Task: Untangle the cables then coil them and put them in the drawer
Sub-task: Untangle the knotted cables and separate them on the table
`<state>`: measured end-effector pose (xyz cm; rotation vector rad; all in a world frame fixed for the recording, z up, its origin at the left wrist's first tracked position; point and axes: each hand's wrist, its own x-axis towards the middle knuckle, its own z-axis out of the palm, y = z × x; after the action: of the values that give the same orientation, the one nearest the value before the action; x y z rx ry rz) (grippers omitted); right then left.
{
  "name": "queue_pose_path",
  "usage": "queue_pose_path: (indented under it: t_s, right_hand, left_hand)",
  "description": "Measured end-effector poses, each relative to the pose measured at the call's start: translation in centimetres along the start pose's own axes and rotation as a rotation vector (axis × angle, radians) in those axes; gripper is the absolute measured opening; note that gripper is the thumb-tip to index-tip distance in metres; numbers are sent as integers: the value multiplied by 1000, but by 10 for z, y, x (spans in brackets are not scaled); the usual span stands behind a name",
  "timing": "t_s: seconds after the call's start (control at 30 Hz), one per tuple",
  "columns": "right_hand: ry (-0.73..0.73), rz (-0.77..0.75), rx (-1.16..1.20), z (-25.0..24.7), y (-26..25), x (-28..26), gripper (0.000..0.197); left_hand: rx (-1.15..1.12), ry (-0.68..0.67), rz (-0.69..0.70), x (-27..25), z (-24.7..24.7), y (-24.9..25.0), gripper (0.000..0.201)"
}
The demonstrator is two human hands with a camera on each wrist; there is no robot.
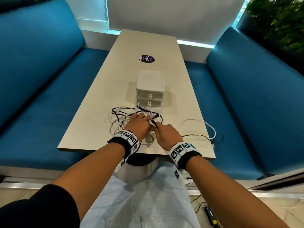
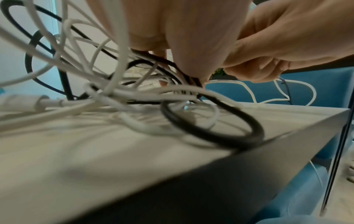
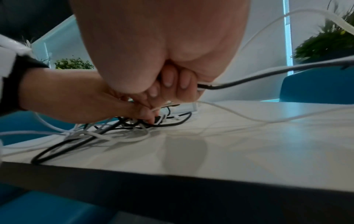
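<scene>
clearly the untangling step is in hand, and it looks early: nothing is coiled, and both drawers of the small white drawer unit (image 1: 150,89) are closed. the tangle of cables (image 1: 131,116) lies on the table (image 1: 92,112) just in front of that unit, near the person's edge.

the person's left hand (image 1: 139,124) sits on top of the heap, its fingers curled down into the knot and gripping a bunch of black and white strands, as the left wrist view shows. the right hand (image 1: 166,134), touching the left, is curled tight around a black cable (image 3: 249,78) and a thin white one beside it; in the right wrist view both run out of the fist to the right. a dark plug end (image 1: 154,123) pokes out between the two hands.

the next move, judging from this, calls for the left hand to pin the heap while the right draws its strands free through the loops, slowly, so the knot does not tighten.

counted: two hands, one drawer unit with two drawers, one table. the cables come in two colours, black and white; how many of each cannot be told, since the strands cross and loop too much. a white loop (image 1: 197,127) and a dark strand trail off toward the table's right edge.
</scene>
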<state>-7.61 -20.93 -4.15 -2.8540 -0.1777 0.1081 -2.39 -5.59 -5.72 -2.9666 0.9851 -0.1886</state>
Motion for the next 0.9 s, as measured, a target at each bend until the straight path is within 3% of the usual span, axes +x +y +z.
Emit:
queue_pose_path:
  t_s: [0.17, 0.4, 0.5, 0.67, 0.73, 0.83, 0.9]
  right_hand:
    - [-42, 60, 100, 2, 0, 9, 31]
    - [-74, -8, 11, -3, 10, 10, 31]
    - [-87, -31, -45, -7, 22, 9, 31]
    - [-73, 36, 43, -11, 29, 9, 28]
    - [-61, 54, 77, -13, 29, 9, 29]
    - [-64, 67, 89, -12, 28, 11, 31]
    - [-72, 72, 89, -10, 26, 12, 32]
  left_hand:
    - [-36, 21, -22, -3, -6, 4, 24]
    - [-133, 12, 16, -4, -5, -3, 22]
    - [-208, 41, 25, -6, -3, -9, 31]
    - [-553, 112, -31, -6, -7, -10, 63]
    - [-585, 120, -43, -7, -13, -11, 54]
    - [-614, 214, -14, -13, -19, -16, 19]
    - [-541, 295, 20, -17, -20, -20, 14]
